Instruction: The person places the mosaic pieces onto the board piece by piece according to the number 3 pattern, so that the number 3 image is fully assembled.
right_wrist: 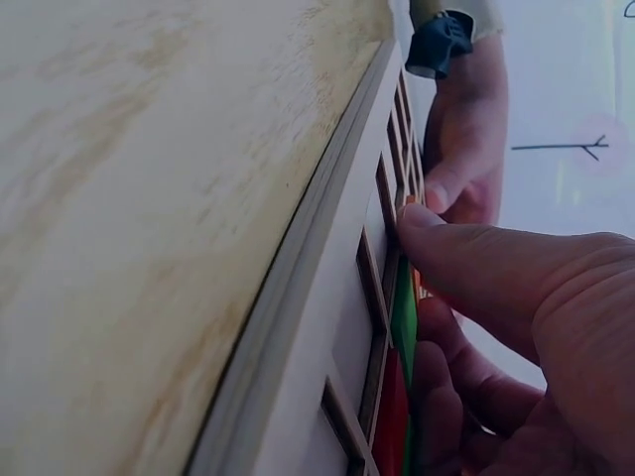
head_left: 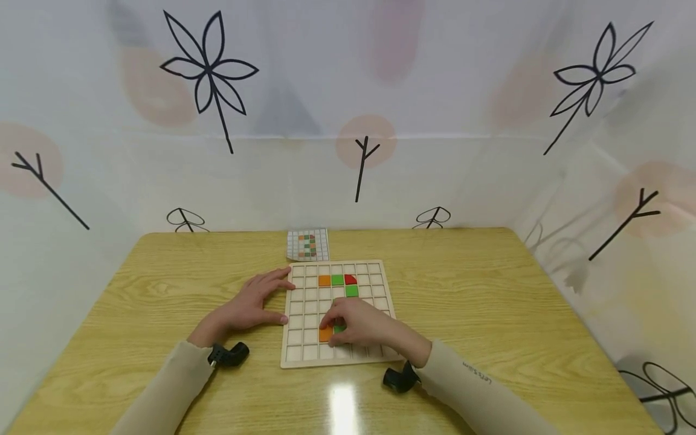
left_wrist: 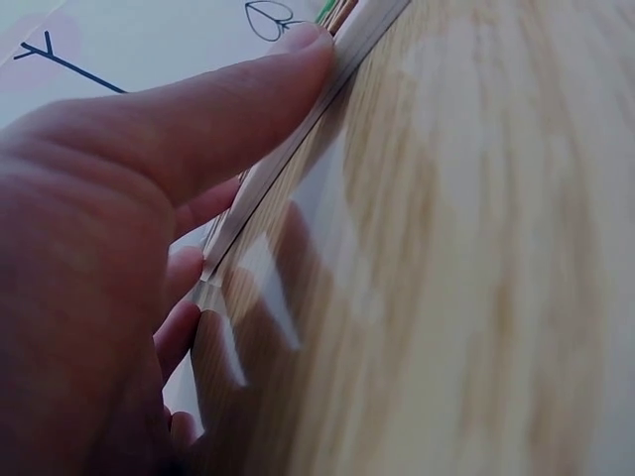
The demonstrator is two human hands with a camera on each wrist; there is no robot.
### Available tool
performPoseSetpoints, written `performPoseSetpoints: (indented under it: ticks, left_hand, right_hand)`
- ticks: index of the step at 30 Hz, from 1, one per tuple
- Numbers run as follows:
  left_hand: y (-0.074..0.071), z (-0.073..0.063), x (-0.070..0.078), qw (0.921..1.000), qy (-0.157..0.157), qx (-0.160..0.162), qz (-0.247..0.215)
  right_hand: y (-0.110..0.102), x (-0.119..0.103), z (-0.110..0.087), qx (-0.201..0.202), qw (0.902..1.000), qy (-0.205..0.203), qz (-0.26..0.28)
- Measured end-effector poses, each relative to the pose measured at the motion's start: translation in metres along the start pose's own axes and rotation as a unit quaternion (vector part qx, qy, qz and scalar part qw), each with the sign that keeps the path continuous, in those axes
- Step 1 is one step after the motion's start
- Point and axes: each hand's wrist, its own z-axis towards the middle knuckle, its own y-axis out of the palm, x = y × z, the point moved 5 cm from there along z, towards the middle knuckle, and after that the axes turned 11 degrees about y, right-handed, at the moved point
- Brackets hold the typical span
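A light wooden grid board (head_left: 295,354) lies on the table. My right hand (head_left: 361,322) is over its lower middle, thumb and index finger pinching an orange square tile (head_left: 325,335) in a cell. Just right of that tile, a green tile (head_left: 339,328) is partly hidden by the hand; a red tile (right_wrist: 391,412) shows beside the green in the right wrist view. Higher on the board sit another orange tile (head_left: 324,281), two green tiles (head_left: 337,280) and a rounded red tile (head_left: 350,280). My left hand (head_left: 251,306) touches the board's left edge, fingers spread.
Behind the board lies a printed pattern card (head_left: 307,244) with a small coloured grid. The wooden table (head_left: 462,290) surrounds the board. A white patterned cloth (head_left: 304,175) hangs behind the table. Each wrist bears a black camera (head_left: 400,378).
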Motion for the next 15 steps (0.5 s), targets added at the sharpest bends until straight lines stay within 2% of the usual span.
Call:
performPoseSetpoints:
  ticks: [5, 10, 15]
  left_hand:
    - [0.001, 0.002, -0.002, 1.0, 0.003, 0.0, -0.002]
    - [0.001, 0.005, 0.001, 0.9999, 0.01, -0.002, 0.001]
    - [0.0, 0.007, 0.004, 0.9997, 0.025, -0.002, 0.005]
  right_hand:
    - [-0.002, 0.003, -0.002, 0.005, 0.9999, -0.007, 0.008]
    - [-0.008, 0.005, -0.007, 0.028, 0.9978, -0.042, 0.043]
    - [-0.012, 0.009, -0.015, 0.061, 0.9943, -0.069, 0.054]
